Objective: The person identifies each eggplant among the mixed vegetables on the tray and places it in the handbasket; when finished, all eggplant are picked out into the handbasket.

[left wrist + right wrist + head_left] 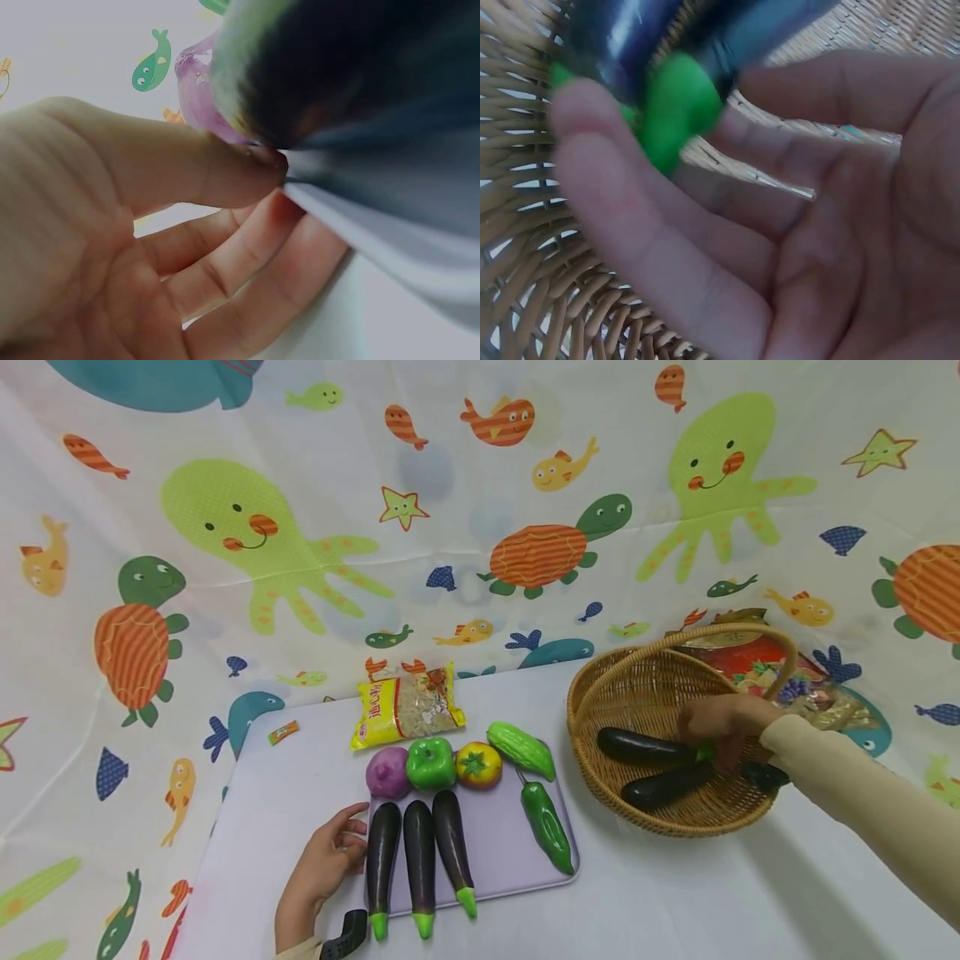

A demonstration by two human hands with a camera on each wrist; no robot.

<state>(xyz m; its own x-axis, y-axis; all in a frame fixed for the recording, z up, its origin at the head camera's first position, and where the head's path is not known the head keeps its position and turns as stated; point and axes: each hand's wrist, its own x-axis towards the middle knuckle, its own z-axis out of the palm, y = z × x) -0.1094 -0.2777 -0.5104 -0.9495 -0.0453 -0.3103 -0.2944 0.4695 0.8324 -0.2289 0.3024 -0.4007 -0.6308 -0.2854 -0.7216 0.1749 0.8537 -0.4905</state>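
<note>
My left hand point(330, 856) is at the left edge of a lilac tray point(502, 843), its thumb and fingers pinching the rim in the left wrist view. Three dark eggplants point(419, 860) lie side by side on that tray, green caps toward me. Over at the right, my right hand point(712, 722) reaches inside a wicker basket point(600, 693). There, two more eggplants point(645, 747) rest on the basket's bottom. In the right wrist view, the right fingers are loosely extended around a green cap point(679, 101), with the thumb near it.
Along the tray's back are a purple onion point(388, 772), a green bell pepper point(431, 763), a yellow-red fruit point(478, 765) and a bumpy green gourd point(521, 749). A green chili pepper point(547, 827) lies on the right. Behind stand a yellow food bag point(408, 708) and a red package point(750, 660).
</note>
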